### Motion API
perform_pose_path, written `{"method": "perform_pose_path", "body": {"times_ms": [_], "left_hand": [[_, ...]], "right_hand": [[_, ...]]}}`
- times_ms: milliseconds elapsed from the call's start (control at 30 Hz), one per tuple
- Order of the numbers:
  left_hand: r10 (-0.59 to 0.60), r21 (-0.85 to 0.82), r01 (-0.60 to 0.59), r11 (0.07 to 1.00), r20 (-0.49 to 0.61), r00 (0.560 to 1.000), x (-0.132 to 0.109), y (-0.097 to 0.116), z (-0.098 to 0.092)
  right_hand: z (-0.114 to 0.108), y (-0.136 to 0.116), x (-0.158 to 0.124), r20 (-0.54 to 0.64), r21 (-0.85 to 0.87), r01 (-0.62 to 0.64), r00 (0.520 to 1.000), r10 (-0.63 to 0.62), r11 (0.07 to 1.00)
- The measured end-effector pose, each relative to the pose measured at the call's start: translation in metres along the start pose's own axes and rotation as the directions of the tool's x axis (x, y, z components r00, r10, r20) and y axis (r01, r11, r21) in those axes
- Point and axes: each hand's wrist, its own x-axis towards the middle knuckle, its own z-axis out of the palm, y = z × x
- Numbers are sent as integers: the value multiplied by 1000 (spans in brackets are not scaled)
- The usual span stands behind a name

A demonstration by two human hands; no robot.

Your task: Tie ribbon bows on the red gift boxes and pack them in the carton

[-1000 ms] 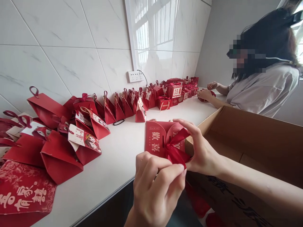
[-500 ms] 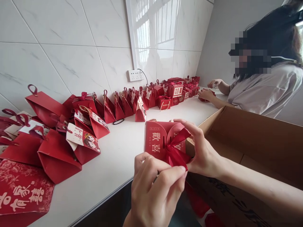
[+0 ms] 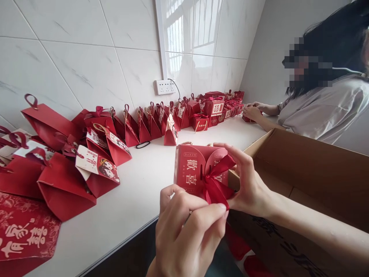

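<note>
A red gift box (image 3: 188,171) with pale gold lettering is held up over the front edge of the table. Its two curved flaps meet at a red ribbon (image 3: 216,180), tied in front with its ends spreading right. My right hand (image 3: 249,182) grips the box from the right side, thumb below and fingers on top. My left hand (image 3: 190,229) is closed in front of the box, thumb and forefinger pinching the ribbon's lower end. Beaded handles (image 3: 188,143) show along the box's top edge.
Many red gift boxes (image 3: 69,184) line the white table (image 3: 135,192) along the tiled wall. An open cardboard carton (image 3: 314,165) stands at right. Behind it sits a co-worker (image 3: 325,109), hands on a red box. A socket strip (image 3: 165,87) hangs on the wall.
My view has shifted slightly. Both my hands keep their hold on the box and ribbon. The co-worker's raised hand has come down toward the other hand.
</note>
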Motion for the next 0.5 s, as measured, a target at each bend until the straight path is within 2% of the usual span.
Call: {"method": "perform_pose_path", "body": {"times_ms": [267,400,500], "left_hand": [[-35,6,35,999,34,999,-2,-1,-3],[-51,-13,50,999,-37,998,-3,-4,-1],[-96,59,105,993,-129,987,-6,-10,3]], "right_hand": [[-1,0,-1,-6,-13,5,1000,-5,1000],[-3,0,-1,-11,-24,3,1000,-3,1000],[-4,1,-4,1,-40,-6,1000,6,999]]}}
